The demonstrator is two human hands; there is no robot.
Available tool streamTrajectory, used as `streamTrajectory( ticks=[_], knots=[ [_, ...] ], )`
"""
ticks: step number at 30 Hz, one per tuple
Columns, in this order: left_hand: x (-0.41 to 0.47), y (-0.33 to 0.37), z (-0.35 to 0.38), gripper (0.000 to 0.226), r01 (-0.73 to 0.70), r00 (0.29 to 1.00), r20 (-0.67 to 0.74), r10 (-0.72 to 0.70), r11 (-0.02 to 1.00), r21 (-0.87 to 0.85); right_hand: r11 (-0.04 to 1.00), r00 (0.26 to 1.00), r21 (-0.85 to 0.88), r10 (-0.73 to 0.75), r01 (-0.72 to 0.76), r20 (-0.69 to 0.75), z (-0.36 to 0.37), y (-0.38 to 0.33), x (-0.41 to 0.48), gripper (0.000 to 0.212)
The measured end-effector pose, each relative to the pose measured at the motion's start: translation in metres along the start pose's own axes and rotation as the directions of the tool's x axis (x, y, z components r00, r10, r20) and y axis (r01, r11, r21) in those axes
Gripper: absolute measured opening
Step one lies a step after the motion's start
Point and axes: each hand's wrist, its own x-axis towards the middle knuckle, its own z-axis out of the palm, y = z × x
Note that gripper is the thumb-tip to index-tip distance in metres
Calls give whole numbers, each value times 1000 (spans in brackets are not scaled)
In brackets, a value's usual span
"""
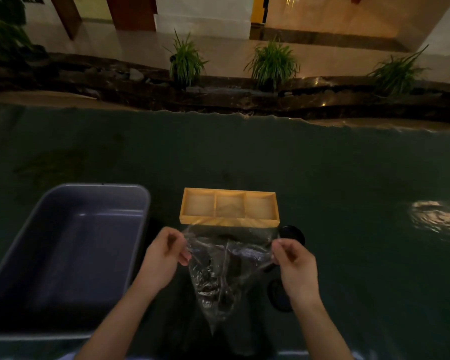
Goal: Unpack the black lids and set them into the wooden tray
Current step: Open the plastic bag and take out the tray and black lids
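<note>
A dark table (322, 178) spreads beyond both hands. Left of the left hand (164, 255) sits a grey tub (70, 245). Just beyond the hands lies the wooden tray (229, 221), its three compartments bare. Between the hands hangs a clear bag (218, 276), each hand pinching a top corner. One black lid (292, 233) lies beyond the right hand (294, 266), near the tray; another lid (278, 294) lies under the right wrist.

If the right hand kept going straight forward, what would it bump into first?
Probably the black lid on the table just past the right hand, beside the wooden tray. Depth is hard to judge, so the hand might pass above it.
</note>
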Motion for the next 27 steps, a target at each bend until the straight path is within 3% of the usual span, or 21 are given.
streamTrajectory(
  ticks=[2, 5, 8, 10, 12, 16, 18, 20, 23, 27],
  knots=[
    [-4, -2, -8, 15, -3, 999, 35, 3, 1000, -1, 993, 997, -89, -70, 73, 38, -1, -2, -3, 11],
    [-13, -2, -9, 37, -52, 991, 131, 35, 990, 134, 948, 972, -224, -210, 228, 103, 2, -4, -14, 18],
    [-23, -1, -2, 25, -6, 987, 162, -16, 991, 135, 883, 928, -296, -322, 365, 185, 3, -3, -26, 23],
    [-28, 2, 3, 6, 22, 989, 142, -43, 989, 147, 874, 921, -307, -320, 377, 221, 1, -1, -32, 29],
    [-32, 4, 6, 21, -12, 998, 56, -5, 955, 295, 870, 920, -321, -306, 375, 246, -4, 1, -37, 37],
    [-38, 5, 8, 14, -120, 990, -5, 139, 872, 475, 802, 894, -407, -334, 436, 299, -15, 2, -43, 56],
    [-41, 4, 10, 24, -161, 986, 39, 163, 852, 498, 666, 841, -513, -419, 541, 342, -18, 0, -45, 59],
    [-42, 4, 12, 31, -191, 981, 67, 183, 839, 510, 520, 736, -523, -517, 675, 436, -16, -3, -46, 49],
    [-43, 5, 14, 45, -218, 975, 78, 207, 831, 512, 436, 612, -430, -532, 791, 585, -9, -13, -49, 33],
    [-48, 9, 11, 70, -273, 962, 122, 245, 817, 508, 354, 567, -444, -458, 823, 685, -8, -24, -47, 25]
  ],
)
